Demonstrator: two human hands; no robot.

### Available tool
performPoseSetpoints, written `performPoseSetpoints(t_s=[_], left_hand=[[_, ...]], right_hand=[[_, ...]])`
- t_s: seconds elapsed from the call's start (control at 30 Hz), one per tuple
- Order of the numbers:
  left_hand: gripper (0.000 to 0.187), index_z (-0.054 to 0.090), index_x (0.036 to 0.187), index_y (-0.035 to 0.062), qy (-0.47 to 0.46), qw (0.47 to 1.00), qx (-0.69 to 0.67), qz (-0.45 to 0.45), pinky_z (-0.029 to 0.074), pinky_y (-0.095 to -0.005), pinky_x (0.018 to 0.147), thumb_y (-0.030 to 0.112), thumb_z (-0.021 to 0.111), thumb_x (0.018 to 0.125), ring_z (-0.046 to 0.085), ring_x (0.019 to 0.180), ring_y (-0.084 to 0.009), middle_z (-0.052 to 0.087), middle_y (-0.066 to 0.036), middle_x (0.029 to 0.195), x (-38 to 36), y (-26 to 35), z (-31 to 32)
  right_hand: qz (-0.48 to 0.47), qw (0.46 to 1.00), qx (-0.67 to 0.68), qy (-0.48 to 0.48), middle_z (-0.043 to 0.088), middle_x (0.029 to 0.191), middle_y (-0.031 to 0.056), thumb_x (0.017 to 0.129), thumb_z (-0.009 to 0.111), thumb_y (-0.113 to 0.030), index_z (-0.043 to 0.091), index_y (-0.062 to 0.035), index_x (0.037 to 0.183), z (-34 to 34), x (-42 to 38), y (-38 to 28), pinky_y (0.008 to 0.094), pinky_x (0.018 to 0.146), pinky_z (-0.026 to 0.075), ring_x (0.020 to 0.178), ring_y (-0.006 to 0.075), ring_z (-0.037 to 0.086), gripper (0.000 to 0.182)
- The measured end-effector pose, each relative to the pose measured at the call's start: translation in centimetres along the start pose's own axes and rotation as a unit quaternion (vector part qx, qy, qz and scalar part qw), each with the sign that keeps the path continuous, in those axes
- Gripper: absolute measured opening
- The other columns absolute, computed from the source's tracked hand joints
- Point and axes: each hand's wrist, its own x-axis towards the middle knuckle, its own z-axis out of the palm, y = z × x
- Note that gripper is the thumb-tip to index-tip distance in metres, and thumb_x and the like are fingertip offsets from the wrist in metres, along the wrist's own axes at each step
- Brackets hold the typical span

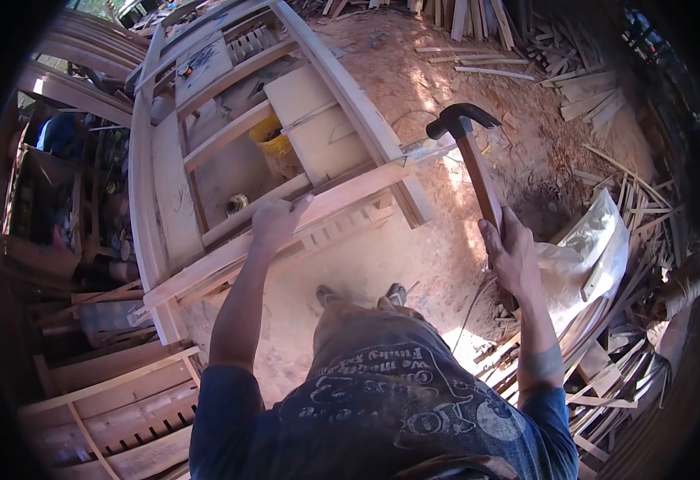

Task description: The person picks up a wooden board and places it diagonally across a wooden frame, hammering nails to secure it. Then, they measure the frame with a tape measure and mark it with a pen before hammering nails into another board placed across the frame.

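My right hand (513, 254) is closed round the wooden handle of a claw hammer (478, 168), held up with its black head at the top and the claw pointing right. My left hand (276, 221) grips the near rail (350, 190) of a large wooden frame, with the thumb lying along the wood; its other fingers are partly hidden. The wooden frame (148, 192) stretches away from me, with long side rails and several crosspieces. Flat boards (318, 120) lie across part of it. Beneath the near rail runs a slotted wooden piece (350, 226).
A yellow bucket (270, 138) stands below the frame's crosspieces. Dark tools (198, 62) lie on a far board. Wood scraps (594, 100) and a white plastic sack (586, 256) are on the right. A slotted wooden assembly (126, 408) sits at lower left, near cluttered shelves (54, 192).
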Motion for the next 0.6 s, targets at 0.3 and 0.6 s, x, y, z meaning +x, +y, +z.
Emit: performPoseSetpoints(t_s=[0.3,0.6], left_hand=[[0.068,0.074,0.09,0.0052,-0.004,1.0,0.023,-0.003,0.054,-0.0482,0.075,0.065,0.041,0.095,0.067,0.083,-0.0368,0.071,-0.016,0.09,-0.5,0.2,0.4],[0.076,0.075,0.087,0.0029,-0.01,0.997,-0.013,-0.08,0.054,-0.0479,0.08,0.072,0.042,0.091,0.068,0.088,-0.0373,0.07,-0.021,0.086,-0.4,0.3,0.4]], right_hand=[[-0.086,0.991,-0.092,-0.044,0.058,0.068,0.0291,0.097,0.059,-0.023,0.053,0.0025,0.096,2.1,2.5,0.8,0.0506,0.058,0.044,0.068,0.0497,0.06,0.026],[-0.271,0.859,0.379,0.213,0.053,0.071,0.0018,0.103,0.051,-0.025,0.049,-0.0038,0.108,-6.4,2.2,-10.8,0.0243,0.048,0.042,0.051,0.0095,0.048,0.022]])
